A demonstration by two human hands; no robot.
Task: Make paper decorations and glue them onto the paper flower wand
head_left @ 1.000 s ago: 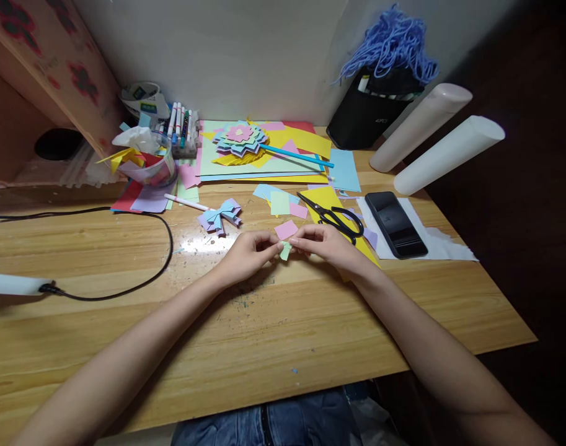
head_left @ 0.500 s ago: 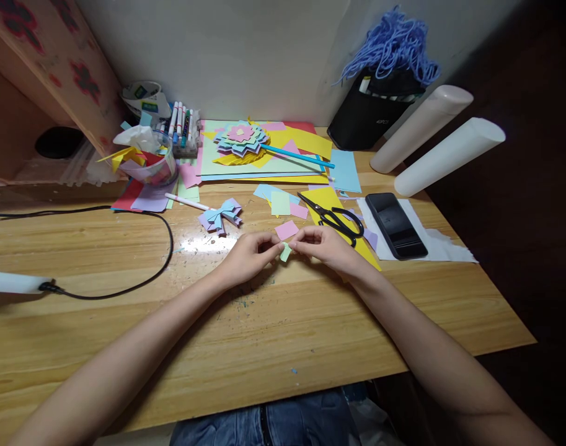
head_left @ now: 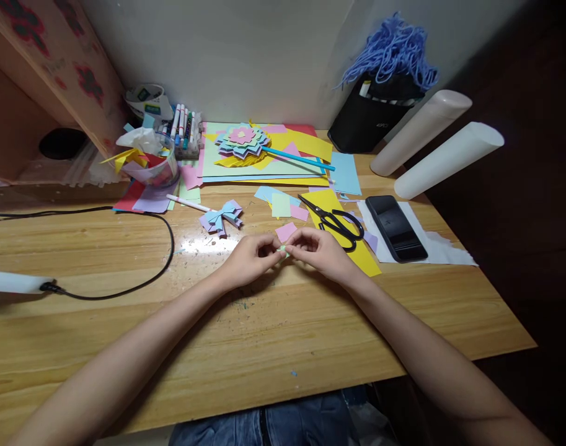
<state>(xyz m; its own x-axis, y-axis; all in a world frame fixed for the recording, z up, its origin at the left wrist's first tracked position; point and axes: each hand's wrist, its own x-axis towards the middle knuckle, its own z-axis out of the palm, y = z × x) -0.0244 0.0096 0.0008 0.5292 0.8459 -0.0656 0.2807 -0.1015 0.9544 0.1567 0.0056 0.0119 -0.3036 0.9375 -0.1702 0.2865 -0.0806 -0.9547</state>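
Between the fingertips of both hands is a small piece of light green paper point(head_left: 283, 249), mostly covered by the fingers. My left hand point(head_left: 252, 259) pinches it from the left, my right hand point(head_left: 320, 253) from the right. Just beyond the fingers lies a pink paper piece point(head_left: 286, 231). Black-handled scissors point(head_left: 333, 221) rest on a yellow sheet point(head_left: 367, 260) to the right of my right hand. Left of the hands is a blue and purple paper bow point(head_left: 221, 218) beside a white stick point(head_left: 186, 201).
A layered paper flower point(head_left: 242, 141) on a blue stick lies on stacked coloured sheets at the back. A phone point(head_left: 396, 228) and two white cylinders point(head_left: 450, 159) stand right. A cup of scraps point(head_left: 155, 170), markers point(head_left: 184, 127) and a black cable point(head_left: 172, 248) are left.
The fingertips of both hands have drawn closer together over the green paper, and less of it shows. The other things stay in place.
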